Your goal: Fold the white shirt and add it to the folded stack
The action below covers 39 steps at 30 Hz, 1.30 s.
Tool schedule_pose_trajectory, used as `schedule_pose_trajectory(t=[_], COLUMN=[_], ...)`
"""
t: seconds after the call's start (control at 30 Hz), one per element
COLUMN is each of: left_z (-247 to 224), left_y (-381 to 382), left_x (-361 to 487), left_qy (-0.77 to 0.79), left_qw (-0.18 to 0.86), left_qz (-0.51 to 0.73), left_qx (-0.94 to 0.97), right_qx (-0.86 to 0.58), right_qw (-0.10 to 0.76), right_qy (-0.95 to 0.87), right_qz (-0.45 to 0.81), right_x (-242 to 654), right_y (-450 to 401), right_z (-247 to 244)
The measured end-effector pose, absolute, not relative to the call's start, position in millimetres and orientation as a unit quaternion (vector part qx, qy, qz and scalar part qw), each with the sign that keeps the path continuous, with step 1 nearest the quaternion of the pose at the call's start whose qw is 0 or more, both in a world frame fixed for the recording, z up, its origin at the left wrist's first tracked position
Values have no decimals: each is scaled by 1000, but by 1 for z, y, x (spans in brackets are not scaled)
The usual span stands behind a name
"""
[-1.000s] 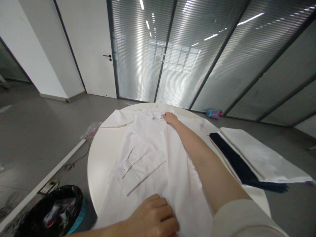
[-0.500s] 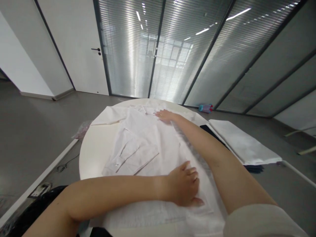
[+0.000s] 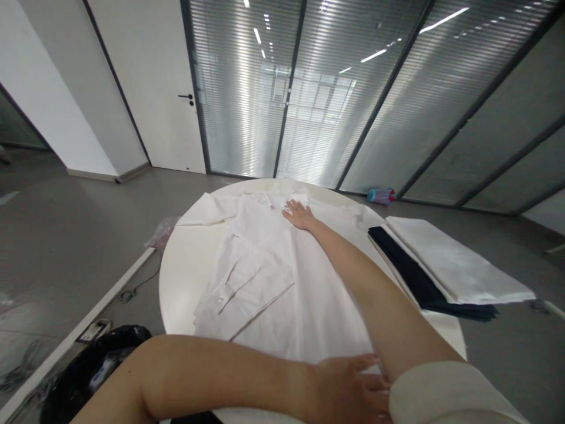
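A white shirt (image 3: 273, 253) lies spread over a round white table (image 3: 183, 265), one sleeve folded across its body with the cuff near the left edge. My right hand (image 3: 299, 215) rests flat near the collar at the far side, fingers spread. Close to me, my left hand (image 3: 353, 388) lies on the lower right part of the shirt, its fingers apart and partly beside my right sleeve. Neither hand holds anything that I can see.
Folded white cloth (image 3: 459, 262) and dark blue cloth (image 3: 410, 271) overhang the table's right edge. A black-lined bin (image 3: 75, 377) stands at the lower left, near a floor socket (image 3: 93, 331). A blue and red item (image 3: 380, 196) lies by the glass wall.
My left hand has moved toward me and slightly right along the shirt, its curled fingers now apart. My right hand stays near the collar. The view has shifted somewhat.
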State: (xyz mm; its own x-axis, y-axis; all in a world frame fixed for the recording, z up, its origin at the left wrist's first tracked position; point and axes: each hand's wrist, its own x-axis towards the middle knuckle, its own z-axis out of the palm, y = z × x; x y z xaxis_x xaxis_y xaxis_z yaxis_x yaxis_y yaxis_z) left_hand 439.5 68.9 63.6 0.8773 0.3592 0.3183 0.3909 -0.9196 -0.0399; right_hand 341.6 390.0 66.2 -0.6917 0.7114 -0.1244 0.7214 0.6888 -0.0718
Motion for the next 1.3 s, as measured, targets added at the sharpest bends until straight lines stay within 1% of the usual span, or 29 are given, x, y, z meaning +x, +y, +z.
schedule_pose_trajectory(t=[0.07,0.13,0.2,0.23,0.27,0.3,0.33,0.4,0.47,0.5,0.53,0.6,0.67,0.73,0.97,1.1,1.3], left_z=[72,89,113,125,137,148,157,168,168,164,159,148,138,131,132,131,118], left_y=[67,63,58,57,58,60,65,77,90,95,97,97,92,86,98,127,179], left_x=[437,425,397,378,356,331,305,254,209,191,177,159,152,151,149,146,143], left_qy=[-160,-121,-123,-161,-212,-285,-364,-502,-585,-605,-619,-637,-651,-662,-678,-708,-749], left_qw=[11,-87,-216,-277,-313,-317,-291,-208,-147,-133,-134,-161,-192,-206,-237,-231,-231], left_qz=[-145,-154,-203,-248,-299,-361,-436,-574,-650,-668,-676,-673,-658,-645,-609,-564,-506], left_qx=[-976,-977,-947,-914,-876,-829,-770,-613,-463,-412,-377,-340,-327,-320,-338,-356,-361], right_qx=[392,390,357,324,279,225,164,21,-153,-229,-291,-360,-385,-397,-412,-407,-350], right_qw=[35,1,-68,-106,-138,-159,-162,-148,-127,-117,-107,-84,-62,-62,-116,-164,-245], right_qy=[918,920,932,940,950,961,973,987,978,965,950,929,921,915,901,897,903], right_qz=[-51,-30,-6,-1,-3,-13,-27,-50,-61,-57,-46,-21,9,35,64,49,36], right_x=[342,342,341,340,338,337,335,332,332,333,334,336,337,336,342,356,392], right_y=[386,378,361,348,332,312,289,235,177,150,125,86,63,54,59,63,77], right_z=[69,75,83,87,91,94,97,102,105,106,107,107,105,104,107,107,122])
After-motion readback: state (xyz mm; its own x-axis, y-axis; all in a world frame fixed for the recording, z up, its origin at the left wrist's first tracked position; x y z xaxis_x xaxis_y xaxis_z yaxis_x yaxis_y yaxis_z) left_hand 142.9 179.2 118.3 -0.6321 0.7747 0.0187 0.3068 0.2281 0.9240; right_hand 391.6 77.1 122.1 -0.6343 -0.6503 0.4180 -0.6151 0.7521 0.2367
